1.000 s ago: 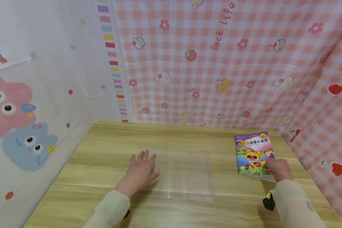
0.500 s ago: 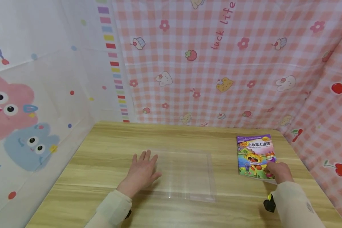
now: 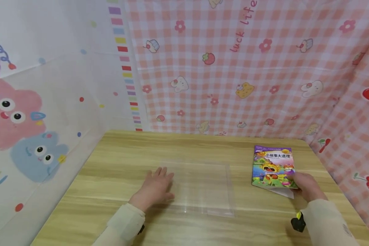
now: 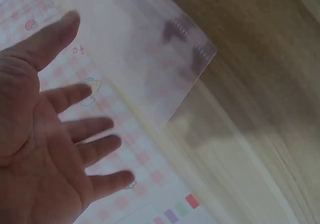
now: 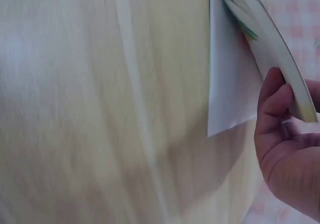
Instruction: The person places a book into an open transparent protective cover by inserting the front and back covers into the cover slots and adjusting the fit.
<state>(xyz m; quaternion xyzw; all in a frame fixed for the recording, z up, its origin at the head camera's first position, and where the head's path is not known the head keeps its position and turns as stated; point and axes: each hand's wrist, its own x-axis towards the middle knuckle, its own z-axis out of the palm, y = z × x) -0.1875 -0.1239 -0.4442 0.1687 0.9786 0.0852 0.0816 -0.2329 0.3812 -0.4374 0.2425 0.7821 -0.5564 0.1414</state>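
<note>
A colourful children's storybook (image 3: 272, 167) with a purple top band is at the right of the table. My right hand (image 3: 309, 186) pinches its lower right corner between thumb and fingers, and the near edge is raised. In the right wrist view, the curved book block (image 5: 280, 44) sits in the fingers, and a white sheet (image 5: 231, 84) hangs down from beneath it. A clear plastic sheet (image 3: 203, 188) with seams along its right side lies mid-table. My left hand (image 3: 155, 188), fingers spread and holding nothing, is over its left edge; the left wrist view shows the bare palm (image 4: 45, 154).
The wood-grain table (image 3: 117, 164) is enclosed by a pink checked cloth (image 3: 221, 68) at the back and right, and a white cartoon-printed cloth (image 3: 61, 85) at the left. A black wrist device (image 3: 298, 222) shows at the right sleeve.
The book's near edge has risen and tilted, so more of the white sheet shows below it. My right hand still grips the same corner. The left hand stays by the plastic sheet, fingers slightly lowered.
</note>
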